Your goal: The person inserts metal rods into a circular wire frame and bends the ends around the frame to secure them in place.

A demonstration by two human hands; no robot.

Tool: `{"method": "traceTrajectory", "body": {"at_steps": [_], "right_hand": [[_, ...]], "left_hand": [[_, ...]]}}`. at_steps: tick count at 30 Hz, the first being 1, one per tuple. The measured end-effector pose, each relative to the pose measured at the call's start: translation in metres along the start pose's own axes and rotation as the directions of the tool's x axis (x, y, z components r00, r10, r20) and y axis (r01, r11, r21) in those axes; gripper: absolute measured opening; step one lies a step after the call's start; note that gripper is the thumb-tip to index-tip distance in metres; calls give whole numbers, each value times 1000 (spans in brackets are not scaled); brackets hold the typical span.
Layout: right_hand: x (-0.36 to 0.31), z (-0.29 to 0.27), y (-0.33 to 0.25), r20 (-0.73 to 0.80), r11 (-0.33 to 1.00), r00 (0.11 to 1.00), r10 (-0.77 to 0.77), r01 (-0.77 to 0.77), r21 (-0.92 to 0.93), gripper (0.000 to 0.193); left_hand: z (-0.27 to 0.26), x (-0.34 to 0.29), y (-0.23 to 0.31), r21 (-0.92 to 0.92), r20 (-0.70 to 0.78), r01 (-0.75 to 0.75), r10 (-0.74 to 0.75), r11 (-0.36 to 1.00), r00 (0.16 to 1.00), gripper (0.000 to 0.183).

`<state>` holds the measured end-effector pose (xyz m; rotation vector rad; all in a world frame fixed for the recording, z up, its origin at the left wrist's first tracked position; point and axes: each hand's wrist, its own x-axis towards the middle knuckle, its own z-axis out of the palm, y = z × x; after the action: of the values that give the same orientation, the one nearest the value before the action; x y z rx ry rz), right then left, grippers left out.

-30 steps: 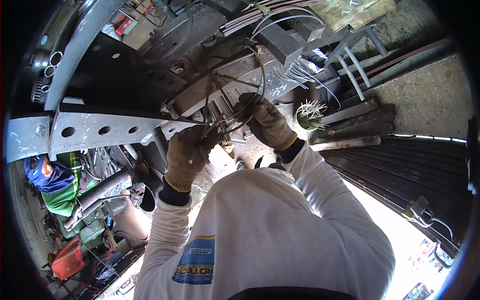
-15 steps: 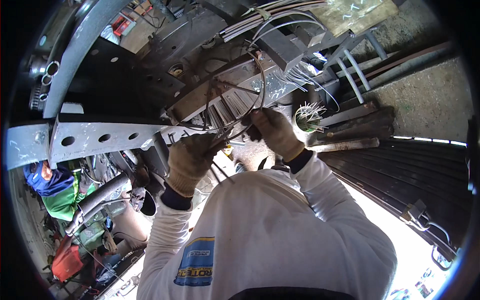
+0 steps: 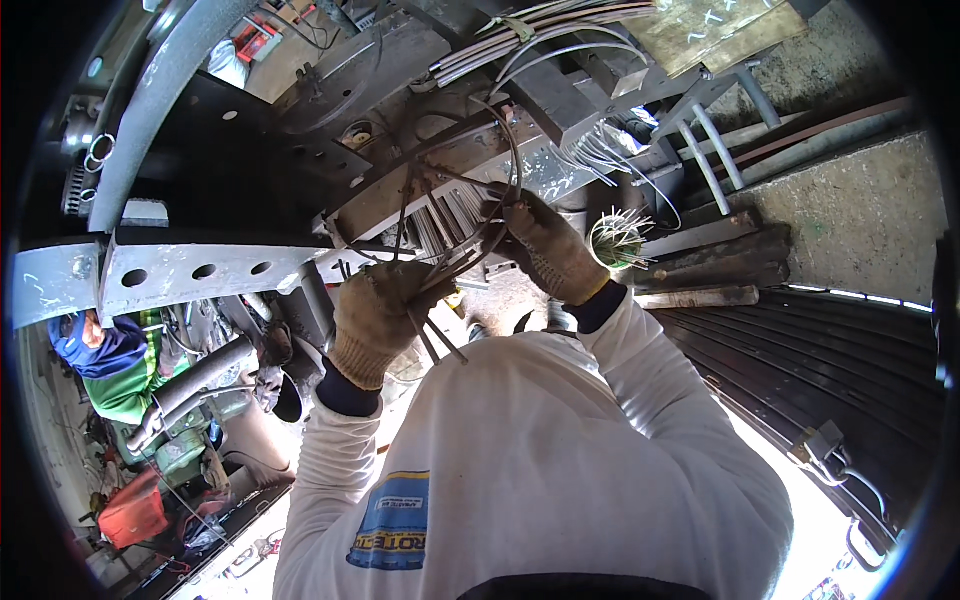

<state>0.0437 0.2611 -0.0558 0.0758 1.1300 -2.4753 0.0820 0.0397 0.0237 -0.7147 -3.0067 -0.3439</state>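
Both my hands wear tan work gloves with dark cuffs. My left hand [image 3: 380, 315] is closed around thin metal rods, whose straight ends [image 3: 440, 340] poke out below it toward my shirt. A thin rod bent into a loop [image 3: 517, 150] rises in front of me. At the loop's right side, my right hand [image 3: 550, 248] has its fingers closed on this bent rod. The fingertips are dark and partly hidden by shadow. Behind the loop, a row of short rods [image 3: 450, 222] lies against a rusty steel beam [image 3: 375, 212].
A steel beam with round holes [image 3: 205, 272] runs left. A green-rimmed bucket of rods [image 3: 617, 240] stands right of my right hand. A tied bundle of long rods [image 3: 540, 35] lies at the back. Far left, a person in blue and green [image 3: 120, 385] is partly visible.
My right hand has shifted slightly away from me along the bent rod. My left hand has moved a little left and stays closed on the rods. The rod ends below it sit farther apart.
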Motion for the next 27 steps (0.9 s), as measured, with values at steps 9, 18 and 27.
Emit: {"method": "traceTrajectory", "body": {"at_steps": [9,18,27], "right_hand": [[13,-5,35,149,978,983,-109,79,191,37],[10,5,18,145,982,989,19,-46,182,39],[13,9,36,-14,990,996,-86,87,115,32]], "left_hand": [[-18,13,-17,-37,36,-20,21,999,999,23],[-15,8,-29,-39,107,55,-51,998,993,29],[-15,19,-33,-32,172,135,-127,990,977,31]]}}
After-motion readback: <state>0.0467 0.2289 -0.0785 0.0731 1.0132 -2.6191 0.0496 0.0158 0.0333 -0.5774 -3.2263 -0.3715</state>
